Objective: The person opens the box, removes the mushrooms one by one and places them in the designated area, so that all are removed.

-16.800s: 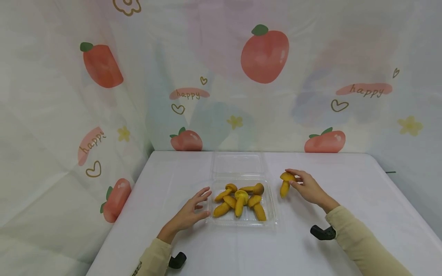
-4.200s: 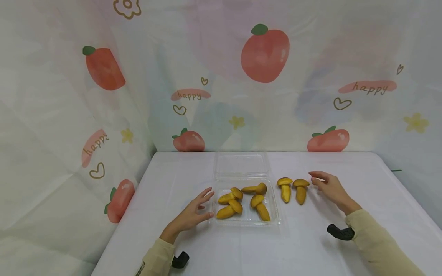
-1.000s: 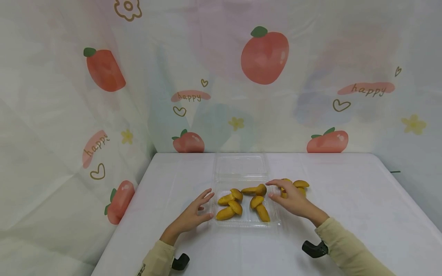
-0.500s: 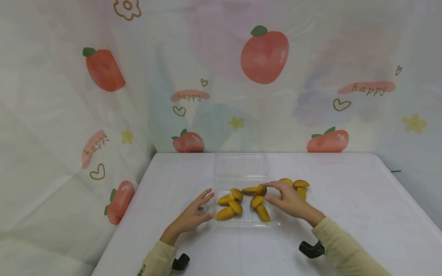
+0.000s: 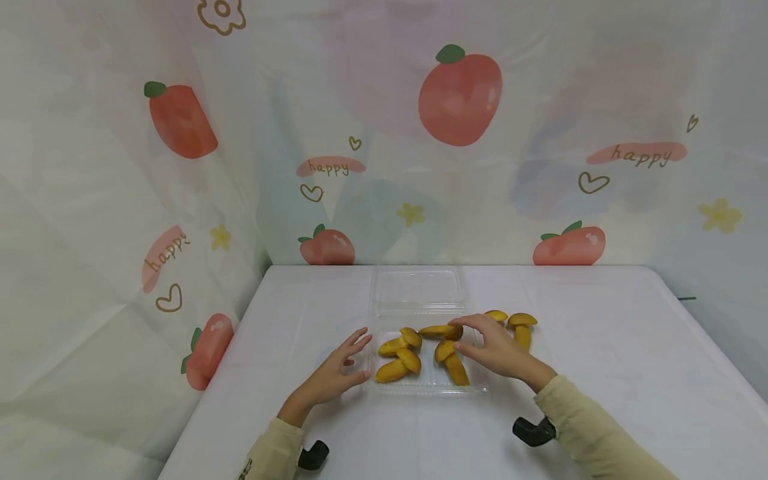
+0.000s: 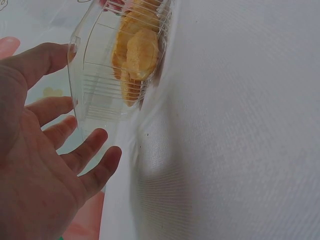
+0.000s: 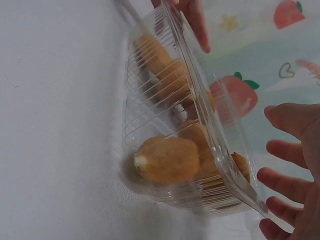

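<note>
A clear plastic clamshell box (image 5: 426,391) stands mid-table with several yellow-brown mushrooms inside. My left hand (image 5: 330,377) is at the box's left side, fingers spread; in the left wrist view its thumb (image 6: 47,59) meets the rim. Over the right rim reaches my right hand (image 5: 501,350), its fingers apart. Its fingertips overlap the cap of the back-right mushroom (image 5: 437,331), while its thumb is close by the front-right mushroom (image 5: 457,370). In the right wrist view nothing is in its grasp. To the right, two mushrooms lie outside, one in full view (image 5: 523,332), the other (image 5: 496,315) partly hidden behind the right hand.
The box's lid (image 5: 419,288) lies folded back behind it on the white table (image 5: 600,320). A fruit-printed cloth (image 5: 384,133) hangs behind the table and along its left. Black curved pieces (image 5: 534,432) jut from beneath both sleeves.
Two mushrooms have gone from the box to the table at its right. My right hand, earlier holding one, then beside them, has moved left over the box. The left hand stays put.
</note>
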A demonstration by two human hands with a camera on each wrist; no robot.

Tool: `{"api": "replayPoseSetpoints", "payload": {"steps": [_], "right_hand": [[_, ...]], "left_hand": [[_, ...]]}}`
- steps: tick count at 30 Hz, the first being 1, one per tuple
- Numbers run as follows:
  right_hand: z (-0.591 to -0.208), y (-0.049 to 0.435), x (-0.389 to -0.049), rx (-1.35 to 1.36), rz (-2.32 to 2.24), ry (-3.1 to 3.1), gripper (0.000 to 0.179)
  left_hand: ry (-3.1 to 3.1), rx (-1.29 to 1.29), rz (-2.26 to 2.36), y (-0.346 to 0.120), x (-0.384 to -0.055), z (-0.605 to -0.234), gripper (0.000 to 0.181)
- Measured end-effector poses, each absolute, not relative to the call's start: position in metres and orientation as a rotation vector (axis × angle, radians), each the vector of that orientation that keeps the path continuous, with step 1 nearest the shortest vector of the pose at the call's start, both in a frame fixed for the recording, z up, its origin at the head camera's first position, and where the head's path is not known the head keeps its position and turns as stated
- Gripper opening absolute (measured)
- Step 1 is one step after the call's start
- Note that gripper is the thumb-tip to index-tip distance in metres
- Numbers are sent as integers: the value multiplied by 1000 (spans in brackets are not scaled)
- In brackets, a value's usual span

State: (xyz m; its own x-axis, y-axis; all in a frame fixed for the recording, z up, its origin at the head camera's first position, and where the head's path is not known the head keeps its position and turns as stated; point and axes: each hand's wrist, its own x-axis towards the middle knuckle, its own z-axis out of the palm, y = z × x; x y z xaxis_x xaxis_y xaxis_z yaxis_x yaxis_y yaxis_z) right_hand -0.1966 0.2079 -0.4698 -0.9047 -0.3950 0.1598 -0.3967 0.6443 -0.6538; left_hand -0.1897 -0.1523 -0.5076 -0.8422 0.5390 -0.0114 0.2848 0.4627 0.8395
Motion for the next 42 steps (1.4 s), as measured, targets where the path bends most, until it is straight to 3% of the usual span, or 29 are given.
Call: {"api": "replayPoseSetpoints", "payload": {"steps": [19,42], "right_hand": [[-479,208,-202,796,1156,-2890,38],[-482,192,-199,821,804,-2996,51]], "left_hand": [[2431,723,1328,-152,-190,-506,72],[2439,728,1311,-152,-192,-506,71]]}}
